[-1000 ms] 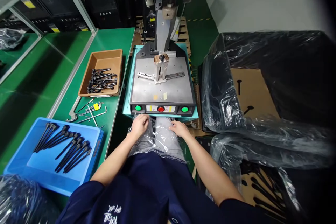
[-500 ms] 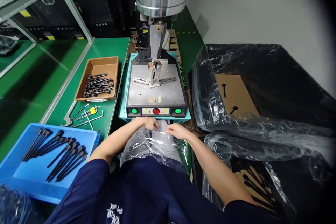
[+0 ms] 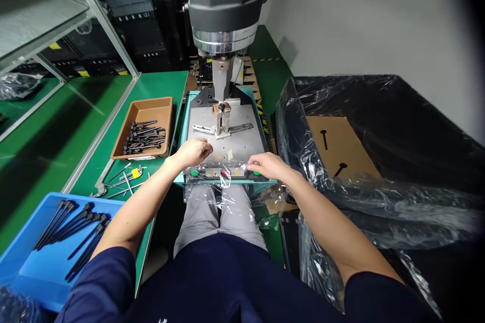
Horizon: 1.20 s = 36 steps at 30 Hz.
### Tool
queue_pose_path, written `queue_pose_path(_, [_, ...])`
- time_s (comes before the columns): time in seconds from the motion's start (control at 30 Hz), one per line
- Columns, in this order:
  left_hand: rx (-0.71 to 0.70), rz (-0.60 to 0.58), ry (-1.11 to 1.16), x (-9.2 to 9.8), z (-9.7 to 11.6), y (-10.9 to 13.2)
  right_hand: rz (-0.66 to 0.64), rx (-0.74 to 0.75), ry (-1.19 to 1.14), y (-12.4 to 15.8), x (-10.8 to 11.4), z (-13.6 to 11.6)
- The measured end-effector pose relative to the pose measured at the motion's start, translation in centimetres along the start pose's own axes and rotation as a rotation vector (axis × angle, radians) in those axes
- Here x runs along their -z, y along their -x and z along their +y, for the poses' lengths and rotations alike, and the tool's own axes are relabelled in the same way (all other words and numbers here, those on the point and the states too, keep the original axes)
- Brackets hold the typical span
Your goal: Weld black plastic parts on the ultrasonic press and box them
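A clear plastic bag (image 3: 237, 193) is stretched between my hands, hanging over the front edge of the press and its buttons, above my lap. My left hand (image 3: 195, 153) pinches the bag's upper left edge with curled fingers, over the front of the metal plate. At the upper right edge, my right hand (image 3: 268, 164) grips the film between thumb and fingers, near the right green button (image 3: 256, 173). Through the film show the red button (image 3: 224, 173) and the left green button (image 3: 194, 173). The bag looks flat, with nothing visible inside.
Ahead stands the press head (image 3: 223, 5) over a metal fixture (image 3: 222, 120). Left are a brown tray (image 3: 151, 105) of dark screw-like parts, hex keys (image 3: 129, 181) and a blue bin (image 3: 41, 272) of long black parts. Plastic-lined black boxes (image 3: 379, 106) stand right.
Both hands have risen from my lap to the press's front edge, lifting the plastic bag and spreading it. The view has tilted up slightly.
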<state>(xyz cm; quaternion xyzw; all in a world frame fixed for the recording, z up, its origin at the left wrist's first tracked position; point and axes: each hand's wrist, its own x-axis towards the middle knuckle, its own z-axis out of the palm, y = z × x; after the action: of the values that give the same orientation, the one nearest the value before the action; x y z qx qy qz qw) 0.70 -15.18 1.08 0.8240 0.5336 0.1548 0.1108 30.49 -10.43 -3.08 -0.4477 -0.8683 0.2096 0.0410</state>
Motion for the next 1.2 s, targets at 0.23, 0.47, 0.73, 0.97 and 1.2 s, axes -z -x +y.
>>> queue_pose_path(0.23, [0.211, 0.072, 0.348, 2.3, -1.6, 0.1, 0.055, 0.1, -0.285, -2.7, 0.7, 1.1])
queue_pose_path(0.47, [0.411, -0.083, 0.607, -0.9, -5.7, 0.7, 0.05, 0.121, -0.322, -2.2, 1.6, 1.9])
queue_pose_path(0.73, [0.183, -0.122, 0.874, 2.8, -2.4, -0.9, -0.053, 0.16, -0.265, -2.5, 2.4, -1.5])
queue_pose_path(0.97, [0.405, -0.277, 1.034, 5.6, -1.5, -0.7, -0.043, 0.079, -0.791, -3.3, 2.4, -3.1])
queue_pose_path(1.2, [0.448, -0.171, 1.162, 5.0, -5.9, -3.9, 0.088, 0.023, -0.752, -6.6, 6.3, -2.1])
